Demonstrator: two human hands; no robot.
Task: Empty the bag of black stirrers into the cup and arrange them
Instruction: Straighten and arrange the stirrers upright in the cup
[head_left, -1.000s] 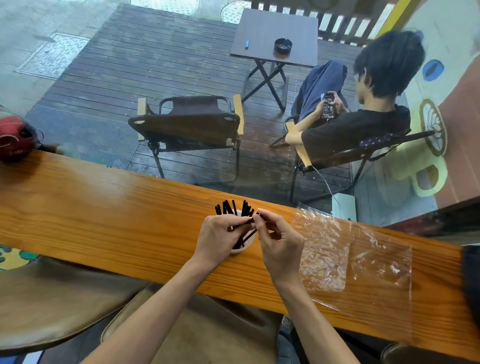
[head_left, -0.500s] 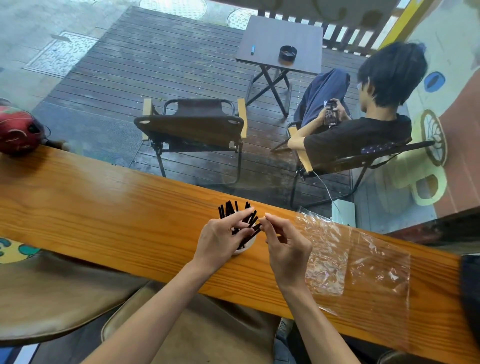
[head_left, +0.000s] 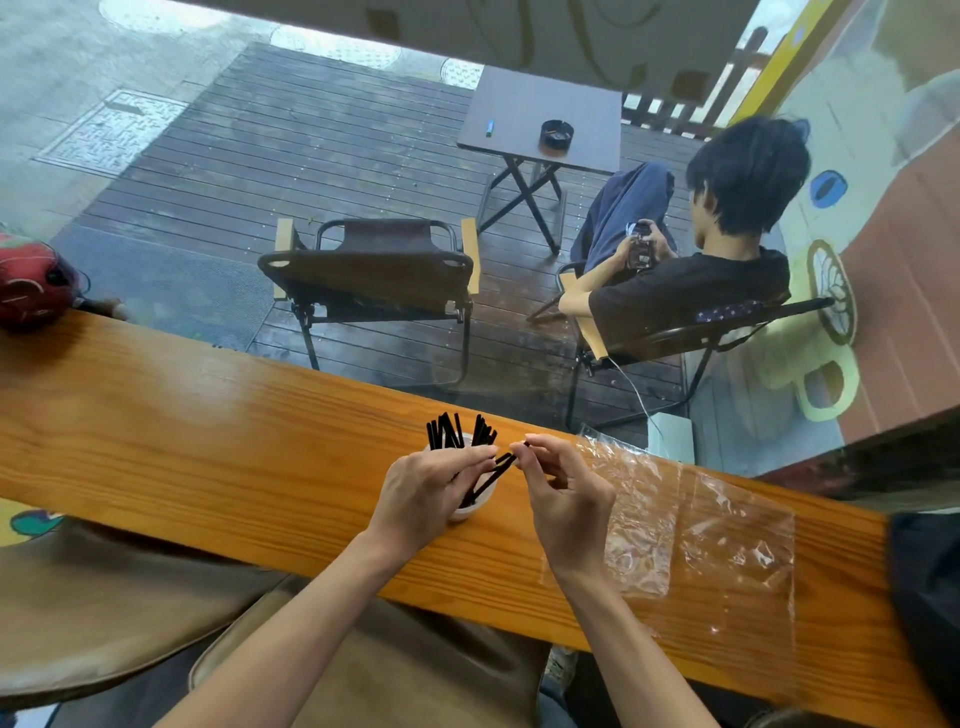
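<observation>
A small white cup (head_left: 474, 508) stands on the wooden counter (head_left: 208, 431), holding several black stirrers (head_left: 451, 431) that fan upward. My left hand (head_left: 426, 493) covers the cup's near side, its fingers closed over a few leaning stirrers. My right hand (head_left: 563, 499) is just right of the cup, its fingertips pinching the tip of a stirrer. The clear plastic bag (head_left: 696, 525) lies flat on the counter to the right, and looks empty.
A red helmet (head_left: 31, 280) sits at the counter's far left end. A dark item (head_left: 930, 587) sits at the right edge. Beyond the window are a folding chair (head_left: 371, 275), a small table (head_left: 545, 119) and a seated person (head_left: 691, 280). Brown stool cushions (head_left: 104, 603) are below.
My hands have drawn slightly apart. My right fingertips now pinch a stirrer tip at the cup's right, while my left hand stays on the cup's stirrers.
</observation>
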